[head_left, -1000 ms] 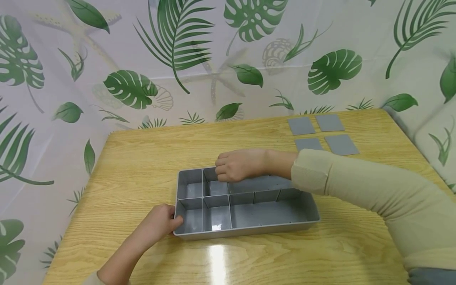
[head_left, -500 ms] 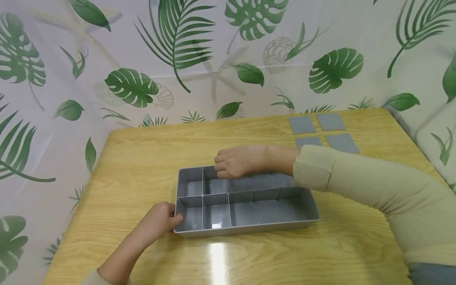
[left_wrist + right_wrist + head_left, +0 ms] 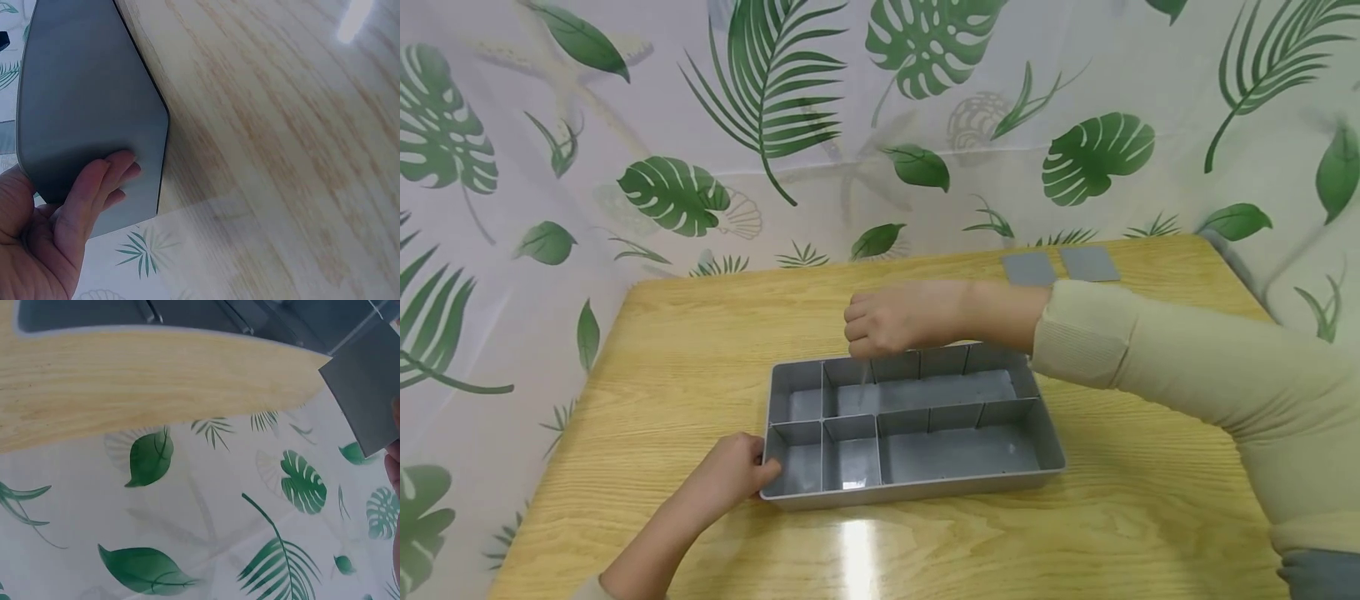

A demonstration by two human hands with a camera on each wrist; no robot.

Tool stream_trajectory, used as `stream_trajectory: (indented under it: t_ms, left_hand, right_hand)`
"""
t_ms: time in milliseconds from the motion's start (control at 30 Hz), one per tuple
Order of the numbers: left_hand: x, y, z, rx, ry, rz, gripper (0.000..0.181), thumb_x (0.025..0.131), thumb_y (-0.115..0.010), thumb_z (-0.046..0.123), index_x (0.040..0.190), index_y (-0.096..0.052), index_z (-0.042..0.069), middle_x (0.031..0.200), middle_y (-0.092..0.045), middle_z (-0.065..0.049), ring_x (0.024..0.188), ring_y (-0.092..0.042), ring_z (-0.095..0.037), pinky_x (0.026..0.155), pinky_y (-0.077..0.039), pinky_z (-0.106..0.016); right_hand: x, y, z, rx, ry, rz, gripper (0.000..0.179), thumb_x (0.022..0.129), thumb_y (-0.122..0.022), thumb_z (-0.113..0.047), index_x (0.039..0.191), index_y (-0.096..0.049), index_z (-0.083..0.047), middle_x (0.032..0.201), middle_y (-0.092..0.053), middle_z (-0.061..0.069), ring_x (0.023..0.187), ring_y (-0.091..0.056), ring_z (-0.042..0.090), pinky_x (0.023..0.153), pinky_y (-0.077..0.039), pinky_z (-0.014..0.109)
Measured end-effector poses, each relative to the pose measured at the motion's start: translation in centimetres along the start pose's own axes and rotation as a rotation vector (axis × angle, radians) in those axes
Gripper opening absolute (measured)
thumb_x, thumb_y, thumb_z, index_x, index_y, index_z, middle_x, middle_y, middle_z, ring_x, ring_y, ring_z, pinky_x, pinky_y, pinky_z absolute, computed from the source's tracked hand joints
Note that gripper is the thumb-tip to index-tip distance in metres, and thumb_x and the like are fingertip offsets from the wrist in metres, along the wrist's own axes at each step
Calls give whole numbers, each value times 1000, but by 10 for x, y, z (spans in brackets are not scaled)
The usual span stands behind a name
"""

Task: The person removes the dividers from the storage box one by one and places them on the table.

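Note:
A grey plastic organizer box (image 3: 955, 487) with several compartments lies on the table. My left hand (image 3: 730, 473) grips its left end, thumb over the rim and fingers against the outer wall, as the left wrist view also shows. My right hand (image 3: 898, 318) is above the box's back row, pinching a flat grey divider (image 3: 365, 387). In the head view the divider appears almost edge-on below the fingers, over the back row. That row has one small compartment at left and a long one beside it; the front row has two small ones and a long one.
Two flat grey squares (image 3: 1090, 263) show at the table's back right; the right sleeve (image 3: 1180, 358) covers the area in front of them. A leaf-patterned cloth (image 3: 880, 192) hangs behind the wooden table (image 3: 700, 333).
My right hand has risen slightly, lifting the divider from between two back-row compartments, which now form one long space. The right sleeve now hides the two nearer grey squares. My left hand keeps its grip.

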State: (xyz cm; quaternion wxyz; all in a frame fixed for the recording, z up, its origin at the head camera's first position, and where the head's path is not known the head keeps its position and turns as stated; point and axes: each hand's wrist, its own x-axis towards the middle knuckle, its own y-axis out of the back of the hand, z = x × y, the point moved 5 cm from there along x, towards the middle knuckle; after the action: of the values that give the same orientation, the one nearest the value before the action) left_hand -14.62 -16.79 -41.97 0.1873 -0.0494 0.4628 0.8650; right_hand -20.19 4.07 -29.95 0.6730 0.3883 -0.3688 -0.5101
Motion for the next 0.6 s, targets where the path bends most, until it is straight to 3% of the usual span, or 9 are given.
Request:
stream_trajectory:
  t_ms: [200,367,600]
  left_hand:
    - [1,-1,0,6,9,2,28,78,-57,8,55,-42,11,49,-51,1,45,-43,-9,45,-30,-23]
    - [0,-1,-1,4,15,6,26,78,-57,8,56,-44,10,50,-52,0,45,-45,-10,45,-31,-23]
    - [1,-4,-2,-2,6,0,25,79,-56,7,56,-45,10,50,-53,0,45,-49,-10,45,-33,-24]
  right_hand:
    - [-6,22,0,-27,-66,-63,20,83,-59,8,74,-51,-8,70,-49,1,68,-42,18,69,-36,28]
    - [-13,29,-5,-63,-102,-66,21,85,-60,4,72,-49,-8,68,-46,1,65,-38,17,66,-35,28]
    - [-32,31,-15,-108,-155,67,22,82,-65,2,73,-46,-5,68,-43,3,65,-35,16,64,-35,27]
